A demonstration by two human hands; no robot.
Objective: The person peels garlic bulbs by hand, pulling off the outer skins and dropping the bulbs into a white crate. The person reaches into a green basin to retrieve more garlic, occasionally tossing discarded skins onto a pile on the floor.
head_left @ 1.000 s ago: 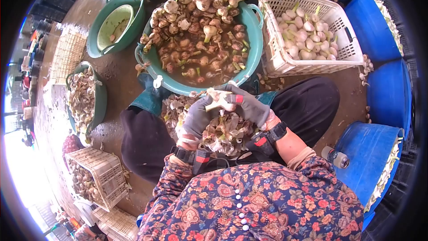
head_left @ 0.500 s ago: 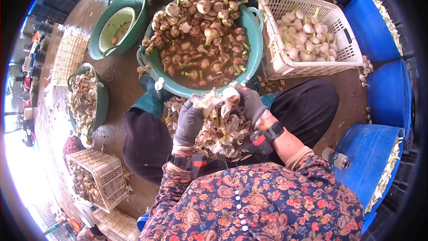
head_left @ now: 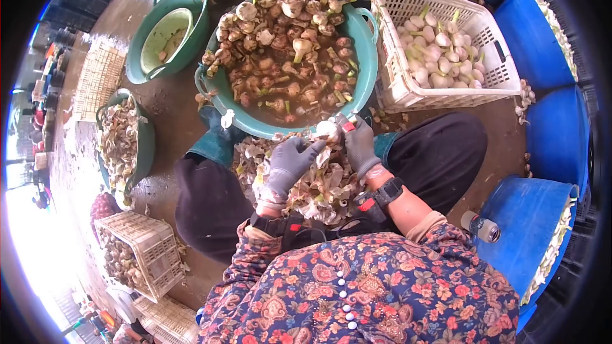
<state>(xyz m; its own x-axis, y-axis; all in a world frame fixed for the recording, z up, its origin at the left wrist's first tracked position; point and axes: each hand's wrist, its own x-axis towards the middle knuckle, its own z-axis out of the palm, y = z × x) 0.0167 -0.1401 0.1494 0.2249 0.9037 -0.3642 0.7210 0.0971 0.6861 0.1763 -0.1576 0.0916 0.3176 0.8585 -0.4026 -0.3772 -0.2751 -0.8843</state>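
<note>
My right hand [head_left: 359, 146], in a grey glove, grips a whitish garlic bulb [head_left: 327, 130] just inside the near rim of the green tub. A small red piece shows at its fingers; I cannot tell what it belongs to. My left hand [head_left: 293, 162], also gloved, is just below and left of the bulb with fingers apart. Loose papery garlic skins [head_left: 319, 194] are heaped between my legs under both hands. In front, the large green tub [head_left: 364, 83] holds brown water and soil-stained garlic bulbs [head_left: 271, 16], piled above the water at the back.
A white crate [head_left: 440, 97] of clean peeled garlic stands right of the tub. Blue barrels [head_left: 523, 210] line the right side, with a can [head_left: 481, 226] beside the nearest. At left are a green basin of skins [head_left: 145, 146], nested basins [head_left: 199, 19] and a tipped crate [head_left: 159, 251] of garlic.
My left hand has drawn away from the bulb, down and slightly right, and its fingers have let go of pale skin. My right hand still holds the bulb in nearly the same spot.
</note>
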